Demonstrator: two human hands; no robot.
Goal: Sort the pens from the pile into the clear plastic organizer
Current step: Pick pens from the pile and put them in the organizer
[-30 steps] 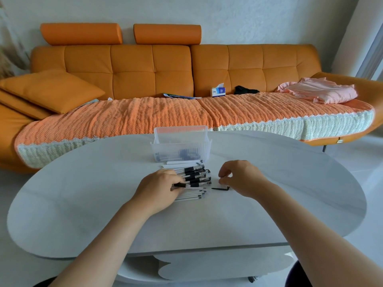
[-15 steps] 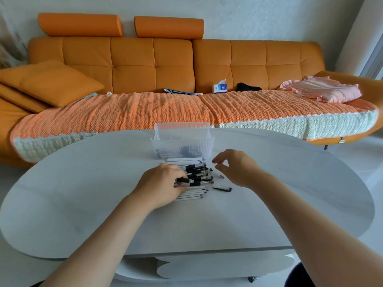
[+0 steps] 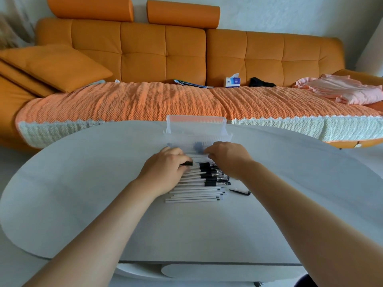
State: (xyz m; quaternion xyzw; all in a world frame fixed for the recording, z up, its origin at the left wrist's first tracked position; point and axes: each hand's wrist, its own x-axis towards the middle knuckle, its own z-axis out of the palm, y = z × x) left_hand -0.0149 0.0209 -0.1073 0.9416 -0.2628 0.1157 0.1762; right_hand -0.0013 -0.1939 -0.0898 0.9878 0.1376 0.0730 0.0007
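Pale oval table [image 3: 83, 193], orange sofa [image 3: 143, 52] behind, left hand [image 3: 165, 168] gripping pen [image 3: 187, 163], right hand [image 3: 228, 158] grip unclear

Single head-worn view, wide-angle: looks forward and down across table [image 3: 83, 204], close above it; sofa [image 3: 143, 54] beyond, far side.

The left hand [image 3: 165, 170] and the right hand [image 3: 228, 158] are bare. Behind each wrist the left forearm [image 3: 107, 228] and the right forearm [image 3: 300, 214] are uncovered too, smooth and rounded, widening from the fingers back to the lower edge of the view. Far behind the right hand, below that forearm, a small rounded dark patch [image 3: 306, 281] shows; whether it is clothing cannot be told.
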